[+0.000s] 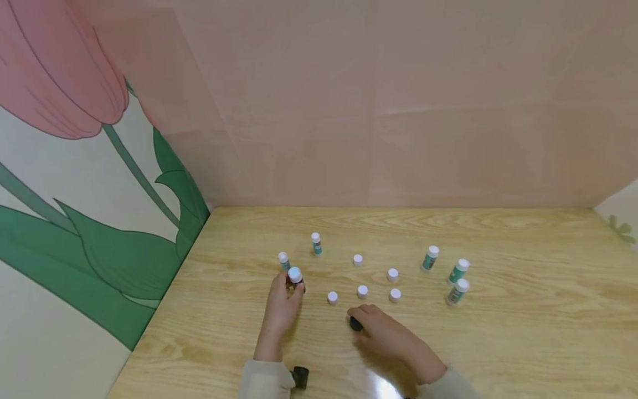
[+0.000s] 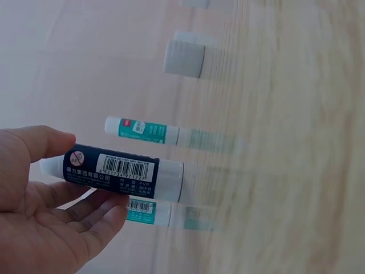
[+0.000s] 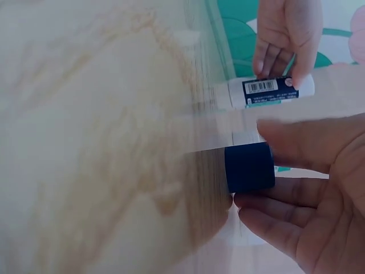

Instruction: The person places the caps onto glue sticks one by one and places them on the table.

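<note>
On the worktop point(image 1: 214, 332), a teal stick point(image 1: 284, 261) stands just behind the dark stick point(image 2: 111, 171), which the left hand point(image 1: 282, 308) holds upright, its grip closed between thumb and fingers. Right of the dark stick come five white caps point(image 1: 363, 291), the dark cap point(image 3: 251, 167), pinched in the right hand's point(image 1: 389, 332) closed grip, then three more teal sticks point(image 1: 459, 271).

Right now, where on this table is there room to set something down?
The table is bare right of the right-side glue sticks and along the pink wall. It's crowded near the left hand, among other sticks, and beyond the right hand, among five white caps.
</note>
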Tool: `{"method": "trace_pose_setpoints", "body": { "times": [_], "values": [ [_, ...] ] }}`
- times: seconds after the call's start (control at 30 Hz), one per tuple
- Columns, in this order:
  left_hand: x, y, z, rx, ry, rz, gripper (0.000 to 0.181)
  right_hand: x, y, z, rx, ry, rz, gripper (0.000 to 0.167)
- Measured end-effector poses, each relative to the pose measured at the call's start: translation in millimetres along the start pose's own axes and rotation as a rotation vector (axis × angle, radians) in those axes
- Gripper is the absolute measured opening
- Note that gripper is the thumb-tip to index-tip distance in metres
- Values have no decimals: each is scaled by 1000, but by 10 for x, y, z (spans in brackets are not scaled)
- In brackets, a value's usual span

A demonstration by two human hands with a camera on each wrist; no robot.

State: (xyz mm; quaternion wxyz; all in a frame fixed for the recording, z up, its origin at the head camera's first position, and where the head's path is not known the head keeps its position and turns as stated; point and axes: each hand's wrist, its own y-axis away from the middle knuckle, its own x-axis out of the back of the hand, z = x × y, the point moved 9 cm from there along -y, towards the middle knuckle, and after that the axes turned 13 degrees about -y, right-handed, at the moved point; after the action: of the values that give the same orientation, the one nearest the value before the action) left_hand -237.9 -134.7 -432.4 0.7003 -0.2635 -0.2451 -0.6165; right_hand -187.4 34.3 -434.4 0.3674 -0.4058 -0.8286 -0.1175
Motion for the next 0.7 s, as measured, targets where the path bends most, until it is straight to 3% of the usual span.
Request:
{"method": "trace_pose_setpoints", "body": {
  "times": [0.43, 0.7],
  "values": [
    [-32, -32, 6, -32, -60, 14, 25, 33, 33, -70, 62, -23, 47, 12],
    [-101, -39, 6, -36, -53, -19, 24, 62, 41, -85, 98, -53, 76, 18]
  ]
}}
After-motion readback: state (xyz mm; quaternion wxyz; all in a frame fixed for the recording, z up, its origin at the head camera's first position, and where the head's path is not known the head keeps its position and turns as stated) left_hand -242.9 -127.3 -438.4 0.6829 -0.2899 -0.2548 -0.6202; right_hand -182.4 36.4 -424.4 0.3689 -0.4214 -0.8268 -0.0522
